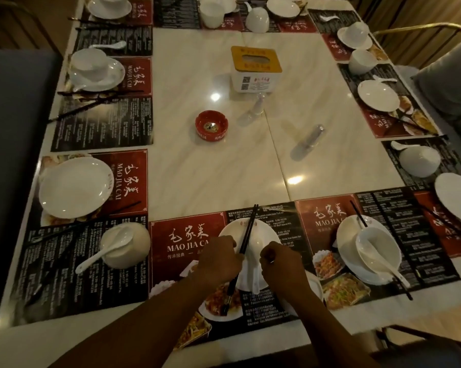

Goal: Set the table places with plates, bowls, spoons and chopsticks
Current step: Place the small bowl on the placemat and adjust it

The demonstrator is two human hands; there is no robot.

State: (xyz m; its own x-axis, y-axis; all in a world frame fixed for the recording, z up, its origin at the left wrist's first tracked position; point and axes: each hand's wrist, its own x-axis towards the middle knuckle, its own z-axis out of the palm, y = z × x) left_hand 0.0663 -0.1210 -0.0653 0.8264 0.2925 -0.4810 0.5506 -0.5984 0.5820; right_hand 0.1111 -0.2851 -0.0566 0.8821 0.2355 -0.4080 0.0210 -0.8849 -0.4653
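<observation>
Lower centre of frame: chopsticks [248, 232] clamped in curled fingers of left hand [218, 261], slanting from upper right to lower left across plate [230, 231]. Right hand [279, 264] just right of them, fingers curled, seemingly on plate, grip unclear

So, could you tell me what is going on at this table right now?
A person is setting the nearest place. Their left hand pinches a pair of black chopsticks above a round white plate lying on a red and black paper placemat. Their right hand is curled at the plate's right side; whether it holds anything cannot be seen. The place to the right already has a white ceramic bowl with a white ceramic spoon in it.
</observation>
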